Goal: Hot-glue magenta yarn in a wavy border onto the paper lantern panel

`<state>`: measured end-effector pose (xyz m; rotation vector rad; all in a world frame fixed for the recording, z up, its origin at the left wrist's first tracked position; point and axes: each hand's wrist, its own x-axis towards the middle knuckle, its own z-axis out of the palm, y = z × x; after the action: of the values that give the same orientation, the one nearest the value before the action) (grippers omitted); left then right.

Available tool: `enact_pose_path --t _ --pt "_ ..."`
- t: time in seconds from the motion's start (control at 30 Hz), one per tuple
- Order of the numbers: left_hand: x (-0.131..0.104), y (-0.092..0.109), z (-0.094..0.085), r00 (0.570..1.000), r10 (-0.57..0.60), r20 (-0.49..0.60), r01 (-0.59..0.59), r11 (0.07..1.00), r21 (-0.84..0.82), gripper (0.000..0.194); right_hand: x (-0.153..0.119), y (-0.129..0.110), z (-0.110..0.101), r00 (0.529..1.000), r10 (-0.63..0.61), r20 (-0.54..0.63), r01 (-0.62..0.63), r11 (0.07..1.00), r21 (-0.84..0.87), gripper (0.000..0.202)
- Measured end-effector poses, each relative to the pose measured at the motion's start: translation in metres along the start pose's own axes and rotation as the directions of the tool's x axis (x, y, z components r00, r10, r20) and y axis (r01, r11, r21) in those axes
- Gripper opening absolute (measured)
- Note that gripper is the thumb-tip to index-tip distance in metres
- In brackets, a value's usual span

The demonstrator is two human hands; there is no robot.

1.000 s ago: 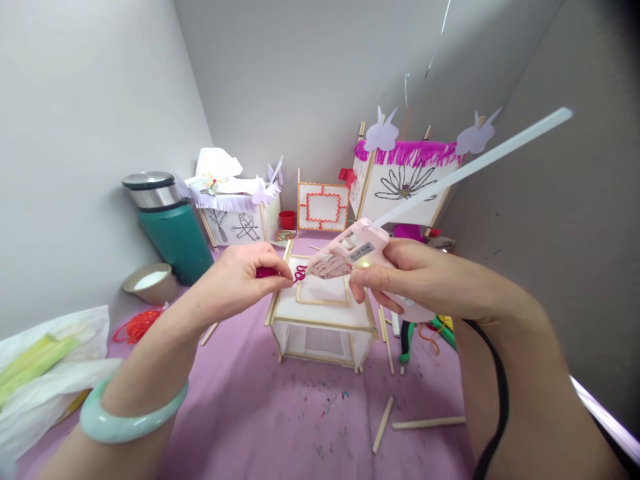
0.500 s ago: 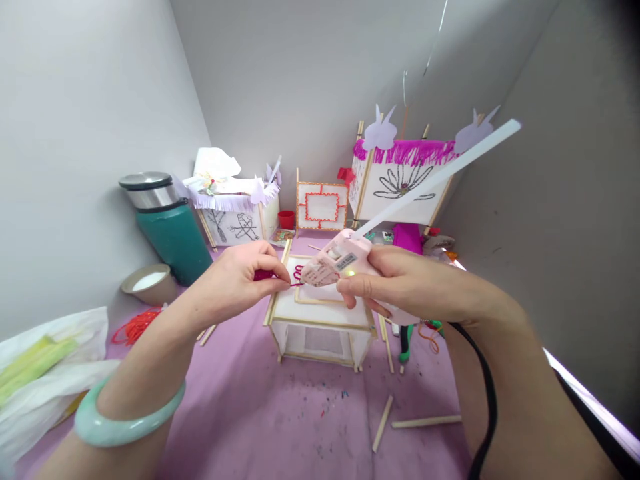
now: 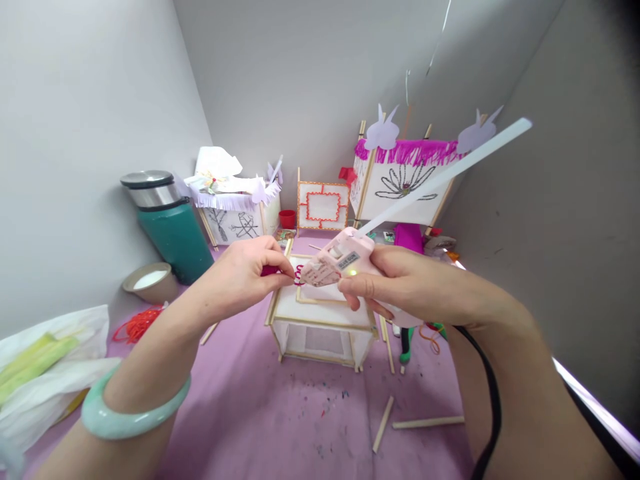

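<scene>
My right hand [image 3: 400, 283] grips a pink glue gun [image 3: 337, 259], with a long pale glue stick [image 3: 445, 177] jutting from its back and its nozzle pointing left. Pinched in my left hand [image 3: 253, 270] is dark magenta cord [image 3: 270, 270], mostly hidden by the fingers. A looped stretch of the cord lies on the white top panel of a wood-framed box [image 3: 320, 313], close to the nozzle. Whether the nozzle touches the cord I cannot tell. Thin wooden strips edge the panel, and the box stands on the purple tabletop.
Behind are a white lantern with magenta fringe [image 3: 407, 190], a lilac-fringed lantern [image 3: 235, 223] and a red-trimmed panel [image 3: 323, 207]. At left stand a teal bottle [image 3: 175, 233], a bowl [image 3: 147, 283] and red cord [image 3: 140, 325]. Loose sticks [image 3: 429, 423] and green-handled pliers [image 3: 406, 345] lie at right.
My left hand has shifted slightly right, nearer the nozzle, still pinching the cord. The glue gun stays almost in place in my right hand. The view has moved a little.
</scene>
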<state>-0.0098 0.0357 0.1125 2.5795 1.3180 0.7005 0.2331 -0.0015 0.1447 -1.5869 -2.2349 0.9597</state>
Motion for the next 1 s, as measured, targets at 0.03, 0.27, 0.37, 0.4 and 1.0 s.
enact_pose_path --t 0.03,0.27,0.37,0.4,1.0 --pt "0.000 0.000 0.000 1.000 0.001 -0.002 -0.001 1.000 0.001 0.014 0.000 0.000 0.001 1.000 -0.007 0.000 0.007 1.000 0.002 0.055" --pt "0.000 0.001 0.000 1.000 0.016 -0.020 -0.015 1.000 0.006 0.014 -0.005 -0.011 -0.002 0.997 0.077 -0.001 -0.077 0.997 -0.002 0.053" --pt "0.002 0.002 0.001 1.000 0.005 -0.022 -0.004 1.000 0.014 0.013 -0.008 -0.019 -0.005 0.993 0.114 0.018 -0.114 0.993 -0.029 0.051" --pt "0.003 0.002 0.001 1.000 0.001 -0.024 0.000 1.000 0.024 0.012 -0.008 -0.021 -0.005 0.993 0.114 0.017 -0.113 0.993 -0.037 0.051" --pt "0.007 0.003 0.003 0.998 0.017 -0.065 -0.012 0.997 0.080 0.015 -0.007 -0.020 -0.006 0.996 0.073 0.052 -0.069 0.996 -0.060 0.045"
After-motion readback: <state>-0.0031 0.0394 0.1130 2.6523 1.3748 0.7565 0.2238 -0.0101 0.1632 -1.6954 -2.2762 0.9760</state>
